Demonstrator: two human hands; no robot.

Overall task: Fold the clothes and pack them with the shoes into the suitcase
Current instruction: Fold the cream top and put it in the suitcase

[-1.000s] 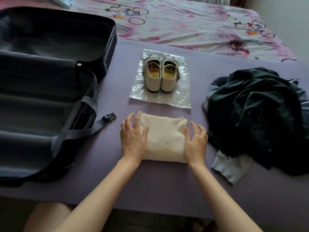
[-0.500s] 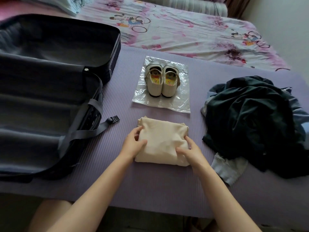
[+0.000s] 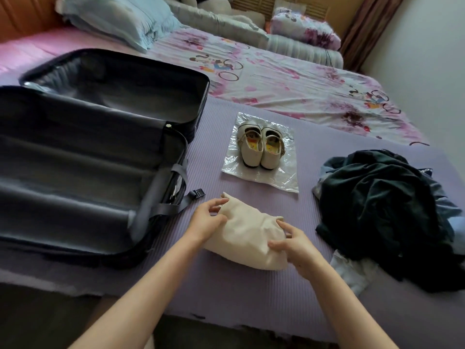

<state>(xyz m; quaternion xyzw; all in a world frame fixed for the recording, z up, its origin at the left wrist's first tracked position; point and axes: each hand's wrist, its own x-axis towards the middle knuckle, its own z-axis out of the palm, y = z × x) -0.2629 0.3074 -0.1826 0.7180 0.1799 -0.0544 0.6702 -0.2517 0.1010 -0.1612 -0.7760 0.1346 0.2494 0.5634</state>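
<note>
Two grips: my left hand (image 3: 206,220) and right hand (image 3: 294,245) pinch opposite ends of folded cream garment (image 3: 246,235) so folds hold (my guess); open suitcase (image 3: 100,172) lies left of garment.

- Left hand (image 3: 206,220): bare to the fingertips, fingers slender.
- Right hand (image 3: 294,245): bare to the fingertips, same slim build.
- Left forearm (image 3: 151,280): bare along its whole visible length, from wrist to the lower edge of view.
- Right forearm (image 3: 347,306): bare likewise, wrist to lower edge.

A purple mat (image 3: 251,293) lies before a cartoon-print sheet (image 3: 289,81) and a blue pillow (image 3: 120,18).
</note>
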